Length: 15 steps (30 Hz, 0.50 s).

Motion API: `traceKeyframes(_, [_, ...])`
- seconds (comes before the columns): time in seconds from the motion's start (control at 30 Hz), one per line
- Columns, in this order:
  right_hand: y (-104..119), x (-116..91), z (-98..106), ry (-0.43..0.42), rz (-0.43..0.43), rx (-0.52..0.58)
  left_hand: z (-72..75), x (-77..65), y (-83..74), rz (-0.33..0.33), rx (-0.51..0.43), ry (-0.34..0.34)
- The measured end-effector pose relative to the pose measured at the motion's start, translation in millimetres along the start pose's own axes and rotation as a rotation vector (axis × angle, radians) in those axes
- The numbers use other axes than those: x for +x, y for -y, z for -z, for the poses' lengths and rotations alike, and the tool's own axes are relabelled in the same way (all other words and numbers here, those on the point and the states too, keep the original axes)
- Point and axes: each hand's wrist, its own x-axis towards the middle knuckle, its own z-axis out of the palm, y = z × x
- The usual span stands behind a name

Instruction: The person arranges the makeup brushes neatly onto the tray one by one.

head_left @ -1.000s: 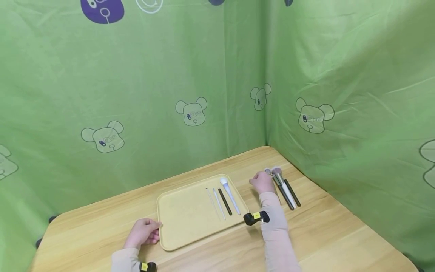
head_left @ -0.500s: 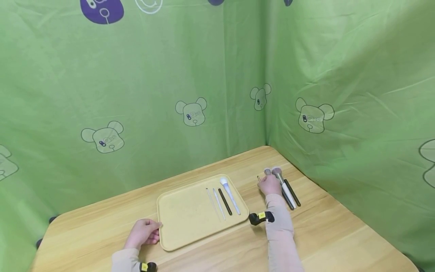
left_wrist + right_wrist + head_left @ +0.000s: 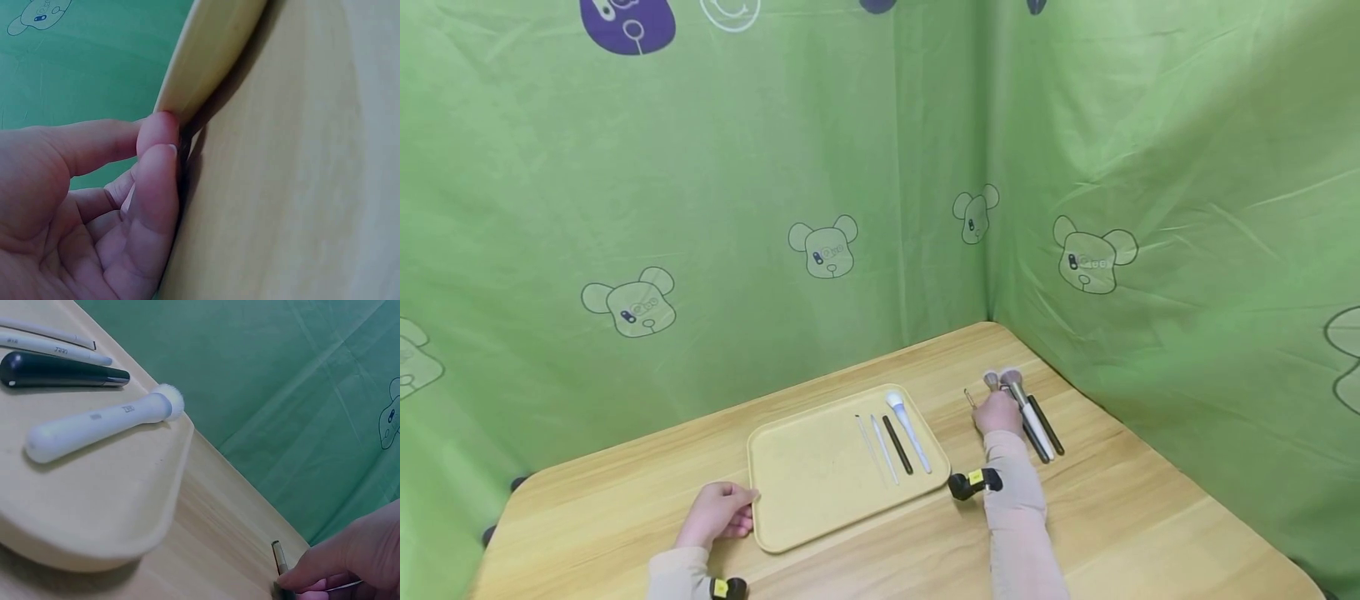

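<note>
My left hand (image 3: 718,512) pinches the left rim of a cream tray (image 3: 820,533) with thumb and fingertips; the left wrist view shows the thumb (image 3: 157,130) against its edge. On the tray's right half lie a light blue fluffy makeup brush (image 3: 912,435), a black-handled one (image 3: 897,446), a slim white one (image 3: 883,450) and a very thin one (image 3: 869,442). Right of the tray, my right hand (image 3: 998,412) pinches a thin makeup brush (image 3: 279,555), whose tip sticks out past the fingers. The rest of that brush is mostly hidden by the hand.
Beside the right hand lie a large white-handled brush (image 3: 1033,421), a fluffy-headed brush (image 3: 991,380) partly covered by the hand, and a dark stick (image 3: 1047,427). Green curtains (image 3: 737,208) border the back and right of the wooden table (image 3: 625,475).
My right hand has moved right and taken the thin brush, which has since shifted slightly left at its tip. The left hand and the tray have stayed still.
</note>
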Motion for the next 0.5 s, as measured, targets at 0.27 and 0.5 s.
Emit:
traceKeyframes(0.27, [-1.8, 1.8, -3.2, 0.037, -0.031, -0.01, -0.3, 2.3, 1.4, 0.0, -0.003, 0.001])
traceKeyframes(0.5, [0.9, -2.0, -0.3, 0.033, -0.024, -0.009, -0.2, -0.8, 0.3, -0.002, 0.0, 0.001])
